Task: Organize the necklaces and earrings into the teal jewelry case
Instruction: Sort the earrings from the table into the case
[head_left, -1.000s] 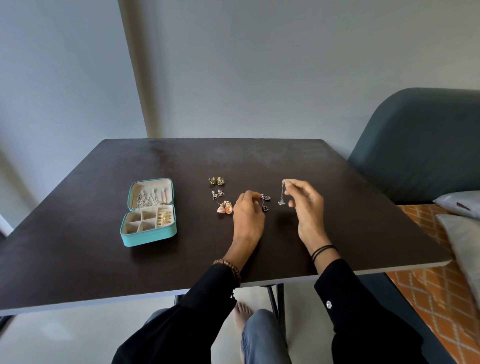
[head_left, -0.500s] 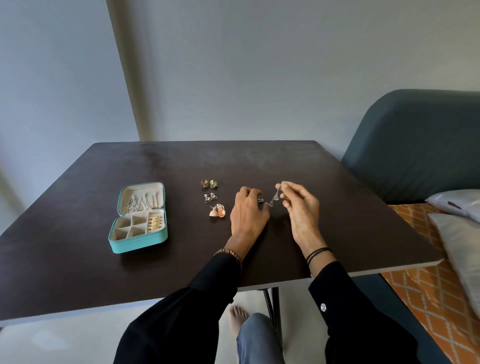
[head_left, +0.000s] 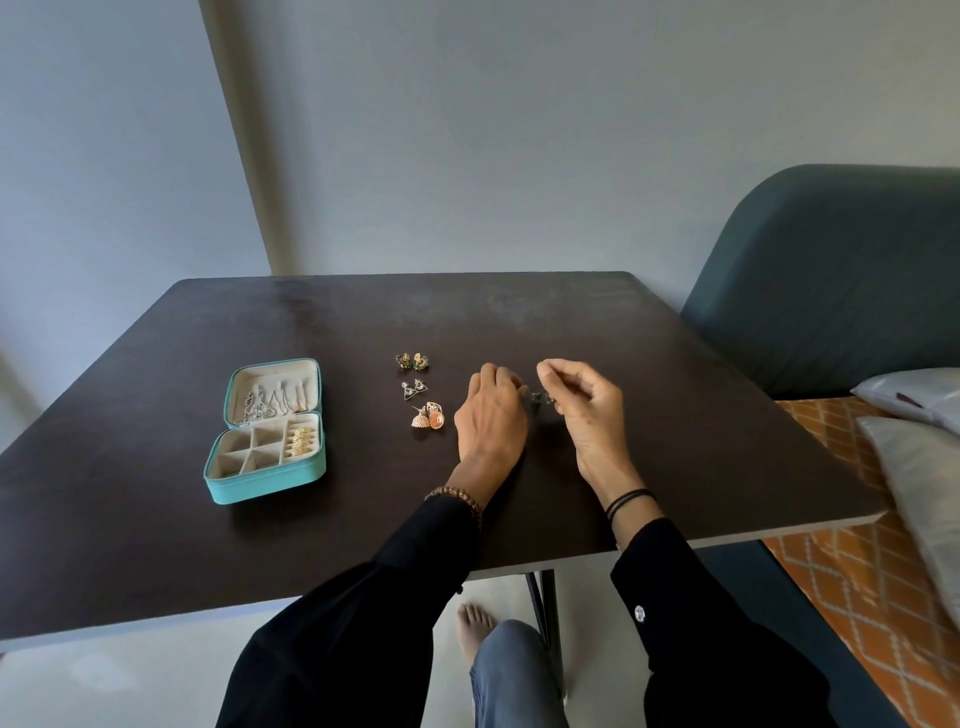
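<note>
Small silver earring just over the bench, between my hands; teal jewelry case lies open, well apart to the left.
My right hand: fingers curled, thumb and forefinger pinched, apparently on the earring's thin top so it hangs. My left hand: fingers bent down beside it; whether they grip anything, I cannot tell. Piece looks feather-light, dangly, wire easily bent, so hold by the hook, not the drop. Three loose pairs sit near my left hand.

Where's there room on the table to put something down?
Bare: the table behind the earrings, right of the right hand, and in front of the teal jewelry case. Crowded: between case and left hand.
</note>
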